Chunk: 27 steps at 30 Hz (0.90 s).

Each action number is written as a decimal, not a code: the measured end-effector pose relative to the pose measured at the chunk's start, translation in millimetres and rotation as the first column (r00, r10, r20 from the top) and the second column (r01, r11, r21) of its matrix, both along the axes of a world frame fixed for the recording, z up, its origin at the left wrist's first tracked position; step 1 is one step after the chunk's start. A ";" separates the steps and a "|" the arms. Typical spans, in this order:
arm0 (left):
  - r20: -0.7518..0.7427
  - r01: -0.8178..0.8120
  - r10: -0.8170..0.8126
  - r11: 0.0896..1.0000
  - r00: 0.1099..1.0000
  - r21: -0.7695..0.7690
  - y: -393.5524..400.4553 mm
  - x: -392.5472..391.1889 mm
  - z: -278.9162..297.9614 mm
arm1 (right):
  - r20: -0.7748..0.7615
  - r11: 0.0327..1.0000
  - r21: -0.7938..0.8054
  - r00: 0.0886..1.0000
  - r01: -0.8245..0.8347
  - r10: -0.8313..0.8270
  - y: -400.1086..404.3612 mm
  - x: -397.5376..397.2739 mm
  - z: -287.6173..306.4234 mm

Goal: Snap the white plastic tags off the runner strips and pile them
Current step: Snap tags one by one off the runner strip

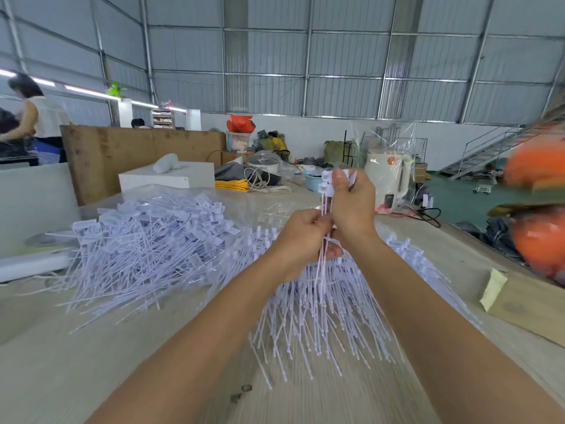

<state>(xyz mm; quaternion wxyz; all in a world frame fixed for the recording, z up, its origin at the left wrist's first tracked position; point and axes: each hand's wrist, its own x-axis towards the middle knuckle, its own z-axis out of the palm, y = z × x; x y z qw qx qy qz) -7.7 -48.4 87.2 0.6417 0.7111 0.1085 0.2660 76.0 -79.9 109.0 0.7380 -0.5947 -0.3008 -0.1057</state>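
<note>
Clamping one tag bundle (328,191), both grips, left hand (301,237), right hand (351,206), hide its middle.

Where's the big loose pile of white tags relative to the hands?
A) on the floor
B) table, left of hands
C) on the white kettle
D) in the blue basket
B: the pile of white tags lies on the table, left of both hands.

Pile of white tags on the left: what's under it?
The pile of white tags lies on a clear plastic sheet spread over the wooden table. Anything beneath the heap's middle is covered.
</note>
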 end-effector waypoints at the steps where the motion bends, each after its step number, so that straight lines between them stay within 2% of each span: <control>1: 0.002 -0.019 0.019 0.999 1.000 0.039 1.1 -0.1 -2.1 | -0.032 1.000 -0.002 0.999 -0.025 0.025 1.7 -0.2 -1.0; 3: 0.017 -0.070 0.068 0.994 0.998 0.085 2.4 0.3 -6.5 | -0.089 0.997 -0.006 0.993 -0.073 0.072 4.8 -3.5 -2.3; 5: 0.063 -0.190 0.186 0.979 0.981 0.069 4.3 -1.1 -11.1 | -0.111 0.992 -0.001 0.986 -0.126 0.125 10.2 -9.5 -1.7; 8: 0.195 -0.445 0.437 0.896 0.878 -0.004 9.4 -10.5 -19.1 | -0.098 0.973 0.010 0.968 -0.231 0.230 20.3 -22.9 2.0; 10: 0.275 -0.524 0.513 0.851 0.813 -0.039 14.8 -23.2 -22.5 | -0.045 0.958 0.003 0.957 -0.287 0.287 30.2 -35.4 2.5; 12: 0.286 -0.569 0.556 0.821 0.780 -0.044 25.2 -39.2 -26.6 | 0.001 0.937 -0.035 0.938 -0.347 0.347 41.5 -50.9 -0.8; 16: 0.211 -0.566 0.568 0.821 0.796 -0.073 62.0 -81.4 -40.2 | -0.001 0.873 -0.138 0.881 -0.469 0.473 73.1 -76.9 -16.9; 18: 0.142 -0.590 0.580 0.807 0.802 0.033 86.4 -108.0 -47.5 | -0.017 0.824 -0.189 0.841 -0.535 0.541 89.1 -88.0 -25.3; 21: 0.019 -0.616 0.638 0.735 0.770 0.284 126.1 -144.2 -55.0 | -0.123 0.721 -0.307 0.777 -0.621 0.617 110.8 -100.9 -37.0; 23: -0.077 -0.608 0.679 0.697 0.730 0.379 152.6 -159.1 -59.4 | -0.185 0.667 -0.443 0.789 -0.600 0.586 123.6 -102.8 -42.4; 27: -0.176 -0.596 0.713 0.676 0.679 0.434 192.0 -161.2 -64.0 | -0.212 0.555 -0.669 0.843 -0.494 0.495 146.2 -91.8 -48.5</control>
